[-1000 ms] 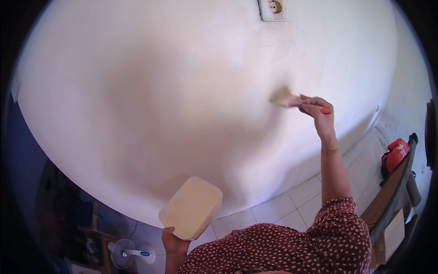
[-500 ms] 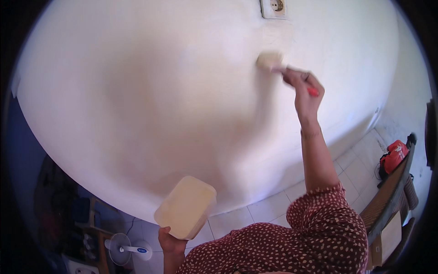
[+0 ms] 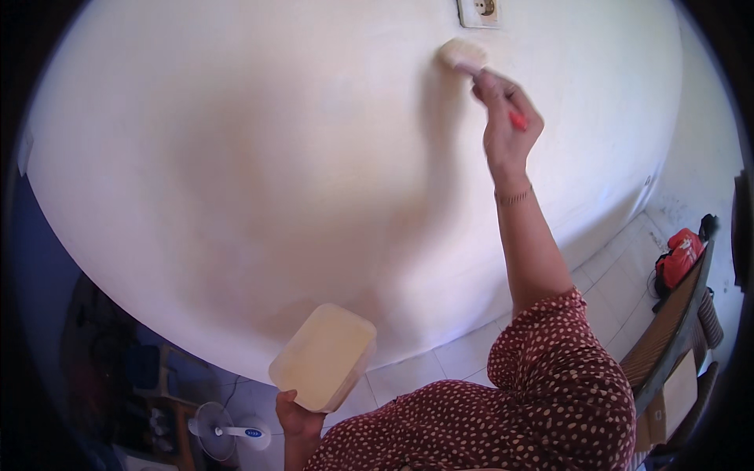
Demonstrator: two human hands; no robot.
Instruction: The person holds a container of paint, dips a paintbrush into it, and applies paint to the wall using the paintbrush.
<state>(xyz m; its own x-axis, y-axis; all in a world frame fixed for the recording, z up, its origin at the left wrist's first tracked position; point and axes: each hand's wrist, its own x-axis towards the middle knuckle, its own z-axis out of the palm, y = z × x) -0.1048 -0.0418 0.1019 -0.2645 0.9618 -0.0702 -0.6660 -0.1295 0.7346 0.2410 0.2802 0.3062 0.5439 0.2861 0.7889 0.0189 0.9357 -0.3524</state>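
Observation:
In my right hand [image 3: 509, 118] is a paintbrush [image 3: 463, 55] with a red handle and wide pale bristles. Its bristles are at the cream-coloured wall [image 3: 298, 141], just below and left of a wall socket [image 3: 480, 11]. Low in front of me, my left hand [image 3: 298, 418] grips the near corner of a rectangular plastic tub [image 3: 326, 357], thumb over its rim. Cream paint appears to fill the tub, which is tilted a little. The fingers under the tub are hidden.
At lower left a white fan [image 3: 228, 432] stands by a wooden shelf [image 3: 174, 428]. On the right are a bench with a slatted surface [image 3: 667, 322], a red bag [image 3: 682, 259] and a cardboard box [image 3: 667, 404]. Pale floor tiles [image 3: 408, 377] run along the wall's foot.
My right hand has moved the paintbrush up and slightly left along the wall, closer to the socket. The tub in my left hand has hardly shifted.

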